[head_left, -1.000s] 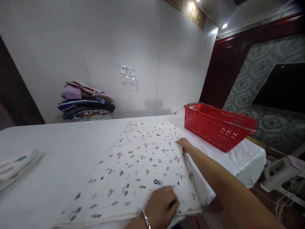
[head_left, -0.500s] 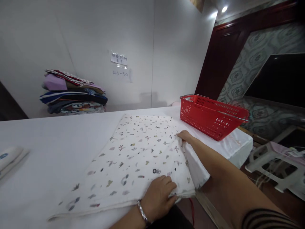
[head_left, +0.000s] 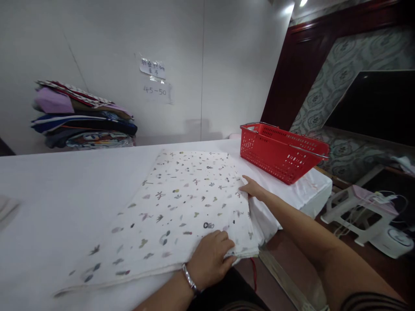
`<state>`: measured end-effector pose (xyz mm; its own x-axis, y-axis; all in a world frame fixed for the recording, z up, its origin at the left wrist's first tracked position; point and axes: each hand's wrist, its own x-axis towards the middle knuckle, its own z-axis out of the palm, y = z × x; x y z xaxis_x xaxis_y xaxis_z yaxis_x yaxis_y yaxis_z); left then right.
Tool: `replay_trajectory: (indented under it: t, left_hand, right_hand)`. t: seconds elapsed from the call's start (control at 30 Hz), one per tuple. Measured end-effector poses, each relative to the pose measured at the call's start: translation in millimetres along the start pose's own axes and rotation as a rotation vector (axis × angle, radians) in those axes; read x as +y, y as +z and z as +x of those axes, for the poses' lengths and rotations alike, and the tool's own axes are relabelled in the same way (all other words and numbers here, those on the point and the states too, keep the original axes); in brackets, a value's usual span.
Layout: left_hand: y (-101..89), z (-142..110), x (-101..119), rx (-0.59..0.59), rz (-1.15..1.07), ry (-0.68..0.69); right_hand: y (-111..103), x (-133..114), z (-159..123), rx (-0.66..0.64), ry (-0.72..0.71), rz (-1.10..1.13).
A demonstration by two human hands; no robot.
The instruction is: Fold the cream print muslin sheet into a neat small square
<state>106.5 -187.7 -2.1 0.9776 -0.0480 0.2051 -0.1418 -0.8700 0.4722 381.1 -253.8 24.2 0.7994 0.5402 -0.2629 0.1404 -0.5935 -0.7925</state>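
A white cloth [head_left: 184, 203] printed with small plants, rainbows and other motifs lies flat and folded in layers on the white-covered table [head_left: 81, 190]. My left hand [head_left: 212, 257], with a silver bracelet at its wrist, is closed on the cloth's near edge, its fingers on top and the thumb by the edge. Along the right edge, farther away, my right hand [head_left: 253, 188] grips the cloth's side; part of its fingers is hidden. The layered edges show at the near right corner.
A red basket [head_left: 282, 155] with metal handles stands at the table's back right. Folded fabrics [head_left: 86, 116] are piled at the back left against the wall. Part of another light cloth [head_left: 7, 206] shows at the left edge. A white stool [head_left: 359, 211] stands beyond the table's right end.
The view has shifted a little, so the table's things appear farther left and higher. My right hand has moved slightly nearer along the cloth's right edge. The left hand stays at the near edge.
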Motion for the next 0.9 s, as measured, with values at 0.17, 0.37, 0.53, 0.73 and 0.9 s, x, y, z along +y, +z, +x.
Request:
replay_trajectory:
  t: [0.17, 0.37, 0.53, 0.73, 0.9]
  left_hand:
    - [-1.9, -1, 1, -0.010, 0.016, 0.000]
    - [-6.2, -3, 1, -0.002, -0.042, -0.033]
    - [-31.6, 0, -12, 0.122, -0.058, -0.187]
    - [-38.5, -5, -49, 0.238, 0.175, -0.180]
    - [-21.6, -9, -81, 0.345, 0.362, 0.006]
  right_hand:
    - [4, 12, 4, 0.072, -0.025, -0.172]
    - [4, 15, 20, 0.048, -0.013, -0.181]
    - [0, -6, 43, 0.054, 0.018, -0.024]
    - [2, -28, 87, 0.020, 0.078, 0.168]
    - [10, -39, 132, 0.064, 0.084, 0.256]
